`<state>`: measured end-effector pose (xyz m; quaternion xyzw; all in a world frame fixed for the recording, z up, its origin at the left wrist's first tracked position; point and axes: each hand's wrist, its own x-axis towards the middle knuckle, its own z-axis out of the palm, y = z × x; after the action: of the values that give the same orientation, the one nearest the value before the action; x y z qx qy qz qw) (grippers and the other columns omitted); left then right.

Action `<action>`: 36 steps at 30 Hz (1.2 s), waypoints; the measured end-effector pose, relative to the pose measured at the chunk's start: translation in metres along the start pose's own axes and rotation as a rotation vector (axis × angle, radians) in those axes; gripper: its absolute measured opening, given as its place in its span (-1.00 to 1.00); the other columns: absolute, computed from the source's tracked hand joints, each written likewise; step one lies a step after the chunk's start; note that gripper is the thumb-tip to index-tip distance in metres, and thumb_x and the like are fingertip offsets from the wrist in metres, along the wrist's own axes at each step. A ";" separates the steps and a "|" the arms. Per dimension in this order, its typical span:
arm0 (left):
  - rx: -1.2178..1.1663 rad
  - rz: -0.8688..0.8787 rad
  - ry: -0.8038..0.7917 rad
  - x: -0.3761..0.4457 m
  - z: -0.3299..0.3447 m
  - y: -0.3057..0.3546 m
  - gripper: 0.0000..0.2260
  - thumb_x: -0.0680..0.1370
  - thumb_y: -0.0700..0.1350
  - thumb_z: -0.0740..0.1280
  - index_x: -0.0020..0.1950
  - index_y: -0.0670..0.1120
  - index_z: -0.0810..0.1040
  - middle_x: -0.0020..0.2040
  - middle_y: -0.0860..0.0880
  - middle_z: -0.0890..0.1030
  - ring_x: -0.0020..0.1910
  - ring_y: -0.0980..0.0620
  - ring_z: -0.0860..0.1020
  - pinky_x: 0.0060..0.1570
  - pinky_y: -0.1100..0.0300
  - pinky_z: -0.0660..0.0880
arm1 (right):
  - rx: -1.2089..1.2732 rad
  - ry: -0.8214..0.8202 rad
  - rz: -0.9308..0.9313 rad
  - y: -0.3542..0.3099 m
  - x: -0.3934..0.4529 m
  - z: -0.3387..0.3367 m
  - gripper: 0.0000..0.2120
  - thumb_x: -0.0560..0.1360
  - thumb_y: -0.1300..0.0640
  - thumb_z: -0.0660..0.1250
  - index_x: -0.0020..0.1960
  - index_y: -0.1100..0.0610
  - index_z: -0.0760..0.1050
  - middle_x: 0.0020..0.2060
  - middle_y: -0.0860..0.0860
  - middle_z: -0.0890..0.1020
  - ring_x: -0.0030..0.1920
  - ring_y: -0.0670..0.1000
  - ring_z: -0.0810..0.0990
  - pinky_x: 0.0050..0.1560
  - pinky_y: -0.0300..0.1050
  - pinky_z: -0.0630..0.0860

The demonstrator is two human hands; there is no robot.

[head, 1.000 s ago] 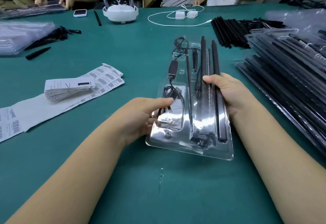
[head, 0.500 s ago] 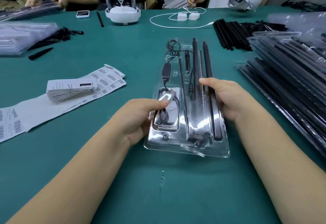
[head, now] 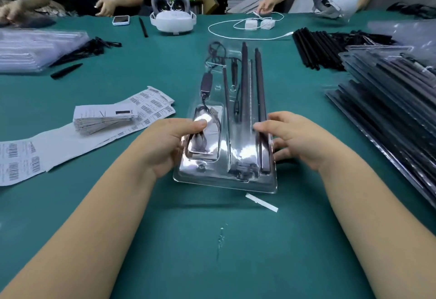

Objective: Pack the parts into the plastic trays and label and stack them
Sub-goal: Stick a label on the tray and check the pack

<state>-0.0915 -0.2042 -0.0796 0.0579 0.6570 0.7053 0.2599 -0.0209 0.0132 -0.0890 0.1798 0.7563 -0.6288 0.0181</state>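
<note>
1. Head view: a clear plastic tray (head: 226,180) lies lengthwise on the green tabletop (head: 165,239), straight ahead of the person, its near end between both hands.
2. The left hand (head: 165,143) grips the tray's near-left edge, with the thumb (head: 197,124) laid over the top of the pocket that holds a coiled black cable (head: 207,133) and the other fingers curled beneath the rim.
3. The right hand (head: 297,140) holds the near-right edge, thumb (head: 264,126) across the top near the outer rod and the fingers tucked under the side.
4. Inside the tray, 2 long black rods (head: 244,81) run along the right channels, a thinner rod (head: 226,91) lies left of them, and a small black adapter (head: 206,83) sits in the upper-left part.
5. A small white strip (head: 262,202) lies on the tabletop just beside the tray's near-right corner.
6. Barcode label sheets (head: 151,105) and a small stack of white cards (head: 103,119) lie to the left, well apart from the tray.
7. A stack of filled trays (head: 396,100) stands at the right, with loose black rods (head: 316,48) beyond it.
8. At the far side are a white headset (head: 173,21), a phone (head: 121,20) and a white cable (head: 247,32); empty clear trays (head: 35,48) are piled far left.
</note>
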 end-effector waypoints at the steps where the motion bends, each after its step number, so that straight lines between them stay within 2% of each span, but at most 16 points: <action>1: -0.012 -0.035 -0.015 -0.001 0.001 -0.001 -0.75 0.22 -0.10 0.46 -0.19 -0.22 0.67 -0.31 -0.10 0.62 -0.39 0.03 0.52 -0.31 0.35 0.46 | -0.016 0.018 -0.011 -0.001 -0.001 0.000 -0.54 0.46 -0.05 0.39 0.25 0.15 0.42 0.06 0.13 0.60 -0.35 -0.07 0.61 -0.36 -0.14 0.57; 3: -0.052 -0.117 -0.032 -0.002 0.008 -0.005 -0.67 0.19 -0.09 0.46 -0.13 -0.23 0.68 -0.20 -0.14 0.63 -0.30 -0.01 0.52 -0.21 0.27 0.51 | -0.082 0.075 -0.032 -0.003 -0.002 -0.001 -0.61 0.44 -0.14 0.38 0.11 0.12 0.53 0.05 0.17 0.63 -0.24 -0.03 0.66 -0.29 -0.12 0.62; 5: -0.063 -0.162 -0.045 -0.003 0.016 -0.009 -0.70 0.17 -0.09 0.46 -0.17 -0.20 0.68 -0.21 -0.11 0.65 -0.29 0.03 0.52 -0.27 0.27 0.51 | -0.163 0.133 -0.027 -0.002 -0.002 -0.003 -0.53 0.41 -0.19 0.39 0.07 0.19 0.56 0.05 0.17 0.64 -0.12 -0.01 0.69 -0.14 -0.09 0.64; 7: -0.076 -0.171 -0.050 -0.004 0.021 -0.011 -0.74 0.18 -0.11 0.45 -0.19 -0.19 0.66 -0.29 -0.09 0.65 -0.35 0.06 0.52 -0.37 0.28 0.53 | -0.180 0.122 0.012 -0.002 -0.002 -0.003 -0.43 0.38 -0.21 0.41 0.09 0.28 0.54 0.03 0.24 0.63 0.01 0.18 0.65 0.12 0.17 0.55; 8: -0.078 -0.180 -0.056 -0.004 0.021 -0.012 -0.74 0.18 -0.11 0.45 -0.19 -0.19 0.65 -0.33 -0.09 0.64 -0.38 0.06 0.52 -0.40 0.27 0.55 | -0.175 0.105 0.027 -0.002 -0.003 -0.002 -0.41 0.37 -0.20 0.42 0.08 0.31 0.53 0.01 0.26 0.64 -0.01 0.24 0.65 0.14 0.23 0.52; 12: -0.054 -0.235 -0.101 -0.004 0.022 -0.014 -0.73 0.18 -0.10 0.45 -0.19 -0.18 0.66 -0.35 -0.08 0.61 -0.22 0.00 0.40 -0.13 0.14 0.44 | -0.115 0.074 0.076 -0.001 -0.002 -0.004 -0.51 0.40 -0.08 0.45 0.07 0.33 0.53 -0.03 0.27 0.66 0.00 0.28 0.64 0.06 0.22 0.57; 14: -0.028 -0.242 -0.124 -0.004 0.022 -0.014 -0.80 0.19 -0.09 0.46 -0.27 -0.17 0.68 -0.35 -0.08 0.61 -0.16 -0.05 0.35 -0.17 0.17 0.49 | -0.105 0.062 0.098 0.000 -0.001 -0.004 -0.54 0.40 -0.05 0.46 0.08 0.31 0.52 -0.02 0.28 0.65 0.02 0.29 0.63 0.05 0.24 0.57; 17: 0.067 -0.214 -0.136 -0.002 0.018 -0.013 -0.87 0.34 -0.12 0.48 -0.20 -0.17 0.66 -0.23 -0.15 0.59 -0.09 -0.13 0.32 -0.25 0.13 0.55 | -0.123 0.057 0.099 0.002 0.000 -0.007 -0.54 0.39 -0.06 0.47 0.07 0.29 0.53 -0.06 0.24 0.67 -0.02 0.27 0.65 0.05 0.23 0.58; 19: 0.180 -0.182 -0.143 -0.003 0.016 -0.012 -0.88 0.44 -0.10 0.45 -0.21 -0.15 0.64 -0.24 -0.15 0.59 -0.24 -0.10 0.40 -0.39 0.16 0.55 | -0.126 0.046 0.101 0.003 0.001 -0.009 -0.48 0.37 -0.07 0.48 0.15 0.27 0.50 -0.01 0.21 0.67 0.00 0.27 0.65 0.08 0.24 0.56; 21: 0.318 -0.157 -0.153 -0.006 0.015 -0.010 -0.84 0.48 -0.04 0.42 -0.18 -0.13 0.61 -0.28 -0.12 0.58 -0.44 0.02 0.42 -0.49 0.26 0.48 | -0.202 0.054 0.120 0.005 0.002 -0.011 -0.24 0.33 -0.12 0.51 0.40 0.16 0.33 0.23 0.14 0.56 0.13 0.20 0.59 0.18 0.16 0.51; 22: 0.392 -0.149 -0.163 -0.008 0.015 -0.009 -0.81 0.49 0.00 0.40 -0.15 -0.13 0.59 -0.31 -0.10 0.59 -0.50 0.05 0.44 -0.50 0.28 0.47 | -0.267 0.059 0.131 0.005 0.001 -0.011 -0.13 0.31 -0.14 0.51 0.48 0.07 0.21 0.31 0.08 0.48 0.17 0.13 0.56 0.17 0.09 0.51; 24: 0.586 -0.124 -0.182 -0.011 0.013 -0.008 -0.71 0.47 0.12 0.38 -0.09 -0.11 0.56 -0.40 -0.01 0.60 -0.52 0.08 0.52 -0.52 0.31 0.43 | -0.323 0.028 0.140 0.003 -0.001 -0.014 -0.10 0.30 -0.15 0.50 0.51 -0.06 0.12 0.22 0.04 0.52 0.01 0.01 0.60 -0.13 -0.09 0.56; 27: 0.785 -0.085 -0.202 -0.017 0.012 -0.004 -0.59 0.37 0.24 0.38 -0.05 -0.09 0.53 -0.48 0.05 0.58 -0.50 0.11 0.54 -0.55 0.33 0.38 | -0.384 -0.014 0.143 -0.001 -0.009 -0.021 -0.15 0.31 -0.15 0.48 0.48 -0.11 0.15 -0.40 0.00 0.57 -0.49 -0.10 0.54 -0.52 -0.24 0.43; 29: 0.796 -0.094 -0.204 -0.021 0.014 -0.003 -0.62 0.36 0.21 0.42 -0.09 -0.03 0.41 -0.50 0.03 0.58 -0.51 0.09 0.55 -0.54 0.30 0.43 | -0.487 -0.028 0.144 -0.006 -0.016 -0.022 -0.11 0.26 -0.22 0.46 0.48 -0.12 0.13 -0.58 -0.03 0.52 -0.53 -0.08 0.54 -0.52 -0.25 0.44; 33: 0.861 -0.123 -0.251 -0.028 0.019 -0.002 -0.62 0.42 0.16 0.43 -0.12 -0.04 0.31 -0.48 -0.01 0.60 -0.49 0.02 0.59 -0.51 0.25 0.48 | -0.713 -0.038 0.161 -0.015 -0.029 -0.021 -0.04 0.20 -0.34 0.40 0.50 -0.15 0.10 -0.50 -0.04 0.58 -0.44 -0.05 0.61 -0.54 -0.28 0.41; 36: 0.941 -0.166 -0.307 -0.033 0.023 0.000 -0.58 0.44 0.17 0.40 0.00 -0.15 0.40 -0.44 -0.02 0.64 -0.47 0.03 0.60 -0.50 0.27 0.48 | -0.835 -0.104 0.221 -0.020 -0.035 -0.020 -0.07 0.30 -0.35 0.35 0.52 -0.16 -0.03 -0.48 -0.09 0.63 -0.44 -0.06 0.65 -0.59 -0.32 0.35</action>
<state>-0.0533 -0.1986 -0.0685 0.2195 0.8604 0.2929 0.3547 0.0102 0.0203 -0.0575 0.2051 0.9200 -0.2714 0.1946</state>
